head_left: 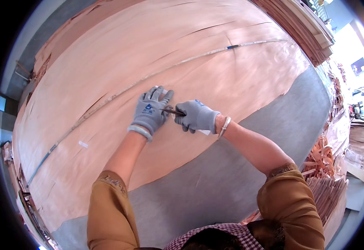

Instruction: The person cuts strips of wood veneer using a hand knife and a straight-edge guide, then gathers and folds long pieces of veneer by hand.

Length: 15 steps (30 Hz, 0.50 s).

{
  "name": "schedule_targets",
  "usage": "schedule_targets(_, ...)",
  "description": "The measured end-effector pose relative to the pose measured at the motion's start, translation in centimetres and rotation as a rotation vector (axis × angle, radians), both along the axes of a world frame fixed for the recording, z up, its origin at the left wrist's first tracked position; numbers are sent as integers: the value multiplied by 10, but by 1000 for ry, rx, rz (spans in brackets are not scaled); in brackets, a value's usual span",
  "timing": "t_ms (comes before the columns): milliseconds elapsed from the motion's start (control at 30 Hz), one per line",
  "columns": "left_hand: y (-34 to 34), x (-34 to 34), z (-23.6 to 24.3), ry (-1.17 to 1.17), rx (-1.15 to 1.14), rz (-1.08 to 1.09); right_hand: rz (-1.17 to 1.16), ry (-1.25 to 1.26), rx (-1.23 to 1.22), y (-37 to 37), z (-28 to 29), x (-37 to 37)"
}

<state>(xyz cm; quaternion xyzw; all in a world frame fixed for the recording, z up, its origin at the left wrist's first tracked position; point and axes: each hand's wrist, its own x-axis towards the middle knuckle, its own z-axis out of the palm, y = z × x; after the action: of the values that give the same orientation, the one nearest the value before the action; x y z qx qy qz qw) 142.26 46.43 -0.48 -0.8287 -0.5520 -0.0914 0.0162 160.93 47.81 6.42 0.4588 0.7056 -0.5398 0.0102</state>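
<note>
My left hand point(152, 109), in a grey glove, lies on the pale pink veneer sheet point(240, 83), fingers stretched over part of a white strip point(165, 90). Beside it, my gloved right hand point(195, 117) grips a narrow dark-bladed tool point(174, 111) like a knife, its blade reaching to the thumb side of my left hand. A white strip shows beneath my right hand. A long, thin jointed rod point(147, 77) lies across the sheet beyond both hands, and a small white piece point(83, 144) lies at the lower left. Several slits run through the veneer.
Below the veneer's ragged near edge is a grey surface point(215, 171). Stacked sheets point(298, 23) stand at the back right. Torn scraps point(319, 156) and bundled strips point(323, 196) line the right edge, with more debris point(17, 179) at the left edge.
</note>
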Motion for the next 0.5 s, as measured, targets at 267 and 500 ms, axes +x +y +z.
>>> schedule_targets(267,28,28,4,-75,91,55,-437,222,131,126,-34,102)
schedule_targets(500,84,54,-3,29,191,159,-583,205,123,164,-40,129)
